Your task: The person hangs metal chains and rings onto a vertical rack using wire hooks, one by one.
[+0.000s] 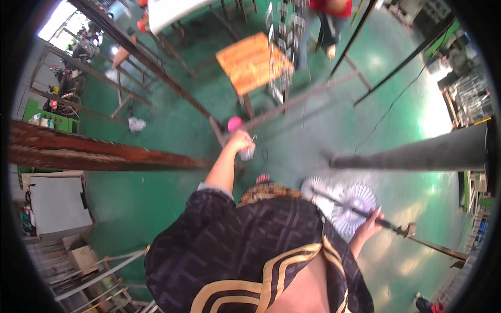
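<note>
The left hand (240, 140) was clamped on a small pale container (247, 154), just beside a pink round object (235, 123). A careless tilt of the wrist could have tipped the container — whether it held anything was too blurred to tell. The right hand (371, 225) lay against a dark rod (385, 223); whether its fingers closed fully around it could not be told. If that hold was loose, the rod might have slipped and creased the white pleated disc (364, 195) near it. Farther out, the rust-brown beam (104, 148) ran close to the left forearm — a sideways swing risked a knock.
</note>
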A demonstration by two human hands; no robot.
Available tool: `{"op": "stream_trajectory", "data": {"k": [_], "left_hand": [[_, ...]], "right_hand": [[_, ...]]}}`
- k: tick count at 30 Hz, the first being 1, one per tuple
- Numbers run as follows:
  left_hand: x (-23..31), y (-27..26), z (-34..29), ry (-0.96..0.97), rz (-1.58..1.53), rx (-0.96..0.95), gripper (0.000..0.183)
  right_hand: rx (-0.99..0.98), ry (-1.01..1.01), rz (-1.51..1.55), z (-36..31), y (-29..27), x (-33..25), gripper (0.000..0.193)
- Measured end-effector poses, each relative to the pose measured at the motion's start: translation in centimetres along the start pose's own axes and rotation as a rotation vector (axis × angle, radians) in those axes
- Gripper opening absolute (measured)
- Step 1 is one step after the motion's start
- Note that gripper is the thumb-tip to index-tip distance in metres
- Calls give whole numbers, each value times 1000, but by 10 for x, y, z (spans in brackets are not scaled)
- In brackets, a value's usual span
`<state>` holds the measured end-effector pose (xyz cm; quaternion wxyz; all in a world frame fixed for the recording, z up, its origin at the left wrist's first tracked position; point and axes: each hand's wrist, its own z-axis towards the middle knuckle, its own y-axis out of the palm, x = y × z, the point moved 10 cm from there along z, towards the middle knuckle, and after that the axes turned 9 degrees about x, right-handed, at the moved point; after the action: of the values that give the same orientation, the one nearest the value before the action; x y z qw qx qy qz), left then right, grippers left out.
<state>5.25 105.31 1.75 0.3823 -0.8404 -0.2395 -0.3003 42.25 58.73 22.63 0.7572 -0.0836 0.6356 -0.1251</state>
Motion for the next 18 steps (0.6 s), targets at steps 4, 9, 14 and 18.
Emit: {"op": "stream_trajectory", "data": {"k": [4, 9, 14, 18], "left_hand": [[-80, 56, -33, -153, -63, 22, 18], [-226, 98, -119, -570, -103, -21, 20], [-284, 117, -187, -726, -138, 6, 19], [-292, 135, -214, -721, -200, 43, 17]], "right_hand": [[-16, -12, -55, -2, 1, 5, 32], [-88, 67, 72, 8, 3, 24, 31], [-198, 48, 41, 15, 9, 34, 31], [-279, -12, -49, 19, 18, 38, 32]]}}
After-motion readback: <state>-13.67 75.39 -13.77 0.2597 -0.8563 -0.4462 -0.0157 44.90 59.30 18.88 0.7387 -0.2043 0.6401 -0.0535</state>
